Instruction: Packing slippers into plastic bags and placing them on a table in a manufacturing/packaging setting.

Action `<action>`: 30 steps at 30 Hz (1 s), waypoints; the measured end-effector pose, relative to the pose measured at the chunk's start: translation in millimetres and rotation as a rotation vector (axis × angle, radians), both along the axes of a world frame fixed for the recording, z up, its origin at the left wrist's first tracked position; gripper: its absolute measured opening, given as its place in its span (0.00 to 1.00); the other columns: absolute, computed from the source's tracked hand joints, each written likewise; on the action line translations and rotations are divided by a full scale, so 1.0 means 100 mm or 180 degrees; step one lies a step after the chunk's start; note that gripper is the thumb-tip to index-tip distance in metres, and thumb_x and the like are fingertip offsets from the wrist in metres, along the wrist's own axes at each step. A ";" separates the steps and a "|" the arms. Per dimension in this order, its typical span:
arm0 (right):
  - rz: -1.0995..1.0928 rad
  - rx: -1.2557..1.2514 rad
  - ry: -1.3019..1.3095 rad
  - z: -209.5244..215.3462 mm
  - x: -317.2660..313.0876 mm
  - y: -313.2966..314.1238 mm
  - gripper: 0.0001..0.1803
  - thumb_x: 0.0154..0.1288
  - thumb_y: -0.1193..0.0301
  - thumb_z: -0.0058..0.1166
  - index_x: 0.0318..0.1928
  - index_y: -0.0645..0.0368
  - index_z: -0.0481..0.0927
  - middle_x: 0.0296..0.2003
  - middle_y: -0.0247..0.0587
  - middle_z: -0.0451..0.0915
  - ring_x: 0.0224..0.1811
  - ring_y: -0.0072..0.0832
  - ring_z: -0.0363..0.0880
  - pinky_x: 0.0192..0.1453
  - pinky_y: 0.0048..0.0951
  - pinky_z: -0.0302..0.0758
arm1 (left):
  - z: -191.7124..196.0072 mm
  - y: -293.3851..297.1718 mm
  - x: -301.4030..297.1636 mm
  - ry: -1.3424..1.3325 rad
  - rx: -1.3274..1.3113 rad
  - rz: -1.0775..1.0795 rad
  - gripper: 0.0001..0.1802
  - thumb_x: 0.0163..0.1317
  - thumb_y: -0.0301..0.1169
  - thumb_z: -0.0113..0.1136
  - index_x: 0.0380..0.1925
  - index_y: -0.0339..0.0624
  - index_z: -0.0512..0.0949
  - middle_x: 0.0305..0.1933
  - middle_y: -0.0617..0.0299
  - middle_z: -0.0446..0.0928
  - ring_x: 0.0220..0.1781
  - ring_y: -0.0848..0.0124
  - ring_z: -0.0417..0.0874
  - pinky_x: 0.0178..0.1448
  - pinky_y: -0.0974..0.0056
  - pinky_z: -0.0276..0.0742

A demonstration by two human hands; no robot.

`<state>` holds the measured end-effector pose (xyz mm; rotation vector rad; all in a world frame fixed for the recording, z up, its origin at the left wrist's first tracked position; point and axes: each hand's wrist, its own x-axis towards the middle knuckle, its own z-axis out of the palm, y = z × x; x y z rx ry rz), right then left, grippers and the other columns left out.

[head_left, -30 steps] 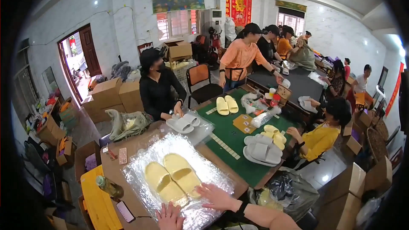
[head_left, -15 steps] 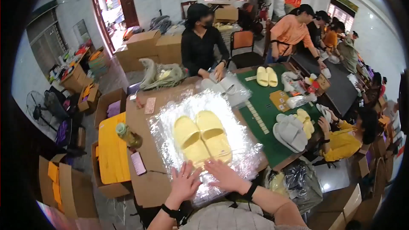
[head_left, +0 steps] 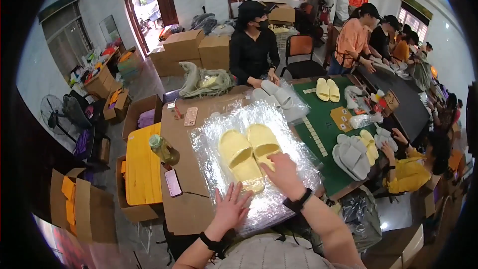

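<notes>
A pair of pale yellow slide slippers lies side by side, toes away from me, on a stack of shiny clear plastic bags (head_left: 209, 134). My left hand (head_left: 230, 208) rests on the plastic near the heel of the left slipper (head_left: 237, 150), fingers spread and holding nothing. Reaching over the right slipper (head_left: 263, 142), my right hand (head_left: 285, 174) has its fingers bent at the edge of the strap, with the thumb beside them; it covers much of that slipper's heel. The fingertips are partly hidden against the slipper.
Left on the cardboard-covered table (head_left: 194, 216) are a bottle (head_left: 164, 149) and two phones. Grey slippers (head_left: 351, 157) and more yellow ones lie on a green mat (head_left: 311, 157) at right. Across the table sits a co-worker (head_left: 254, 45); open cartons (head_left: 89, 209) stand at left.
My right hand has moved forward and right from the heels onto the right slipper. My left hand stays near the heels. The view has shifted, so the scene sits farther right.
</notes>
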<state>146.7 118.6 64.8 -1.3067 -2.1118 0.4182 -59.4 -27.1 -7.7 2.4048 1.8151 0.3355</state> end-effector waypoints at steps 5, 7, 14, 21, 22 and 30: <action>-0.0618 -0.0135 -0.0944 -0.32 -0.61 0.29 0.30 0.66 0.43 0.55 0.34 0.61 0.82 0.34 0.50 0.82 0.39 0.45 0.84 0.43 0.42 0.81 | 0.24 0.00 0.26 0.0224 0.0122 -0.0195 0.42 0.59 0.42 0.65 0.75 0.62 0.62 0.82 0.55 0.54 0.83 0.49 0.50 0.73 0.18 0.41; -0.0633 -0.0352 -0.0720 -0.37 -0.65 0.36 0.27 0.67 0.46 0.55 0.35 0.62 0.82 0.33 0.51 0.83 0.38 0.47 0.84 0.43 0.44 0.81 | 0.14 0.02 0.30 0.0203 -0.0056 -0.0435 0.40 0.59 0.37 0.64 0.73 0.55 0.65 0.83 0.58 0.51 0.84 0.49 0.47 0.73 0.19 0.42; -0.0601 -0.0680 0.0127 -0.79 -0.89 0.54 0.12 0.64 0.63 0.53 0.37 0.58 0.84 0.33 0.53 0.84 0.37 0.51 0.85 0.42 0.50 0.80 | 0.07 -0.05 0.28 0.0298 -0.0291 -0.0572 0.30 0.63 0.37 0.58 0.66 0.47 0.75 0.83 0.57 0.51 0.84 0.44 0.44 0.73 0.17 0.33; -0.0991 -0.0432 0.0393 -0.70 -0.26 0.68 0.14 0.66 0.62 0.52 0.33 0.60 0.82 0.31 0.51 0.84 0.35 0.48 0.84 0.42 0.49 0.79 | 0.09 0.02 0.43 0.0379 -0.0105 -0.0670 0.26 0.61 0.36 0.60 0.61 0.51 0.78 0.80 0.52 0.59 0.84 0.43 0.45 0.73 0.18 0.25; -0.1139 -0.0380 0.0390 -0.73 -0.09 0.71 0.13 0.65 0.62 0.52 0.33 0.59 0.82 0.30 0.50 0.84 0.34 0.48 0.84 0.41 0.48 0.79 | 0.09 0.02 0.47 0.0342 -0.0208 -0.0633 0.27 0.59 0.34 0.60 0.62 0.52 0.77 0.78 0.51 0.61 0.83 0.42 0.47 0.74 0.18 0.26; -0.2289 -0.0055 0.1187 -0.42 1.63 -0.10 0.12 0.63 0.61 0.59 0.30 0.56 0.82 0.28 0.49 0.83 0.32 0.46 0.83 0.36 0.44 0.77 | 0.11 -0.01 0.40 0.0219 -0.0605 -0.0525 0.33 0.57 0.24 0.53 0.67 0.52 0.74 0.79 0.50 0.59 0.82 0.45 0.51 0.76 0.23 0.22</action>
